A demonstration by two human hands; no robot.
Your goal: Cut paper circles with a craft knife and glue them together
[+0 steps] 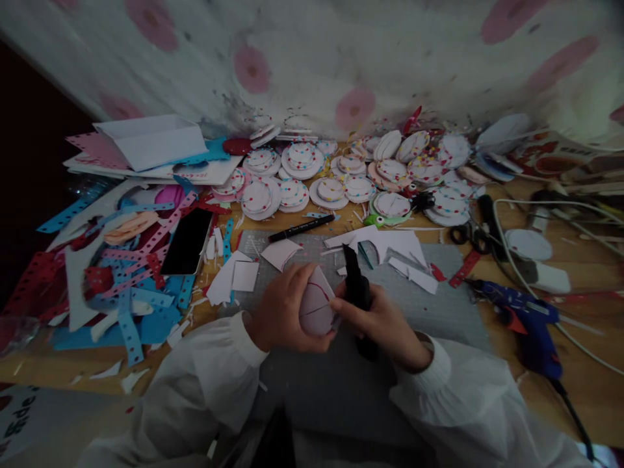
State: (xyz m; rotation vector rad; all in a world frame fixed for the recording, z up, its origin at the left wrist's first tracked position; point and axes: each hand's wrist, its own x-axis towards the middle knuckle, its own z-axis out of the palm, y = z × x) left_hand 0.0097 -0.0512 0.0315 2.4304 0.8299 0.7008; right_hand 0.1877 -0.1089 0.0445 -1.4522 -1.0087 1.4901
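Observation:
My left hand (287, 312) grips a rounded white foam or card piece (316, 305) with a curved red line and a darker line across it. Held upright in my right hand (385, 322) is a black utility knife (358, 286), its tip pointing up and away from me. The right thumb touches the right edge of the white piece, so both hands meet there. Beneath them lies a grey cutting mat (331, 383). White offcuts (281, 255) lie on the mat just beyond my hands.
Rows of round layered white pieces with coloured dots (302, 159) line the back. A black marker (301, 229) lies before them. At left are a phone (188, 242) and tangled paper strips (129, 325). Scissors (470, 237), a blue glue gun (529, 325) and a white cable (517, 266) lie right.

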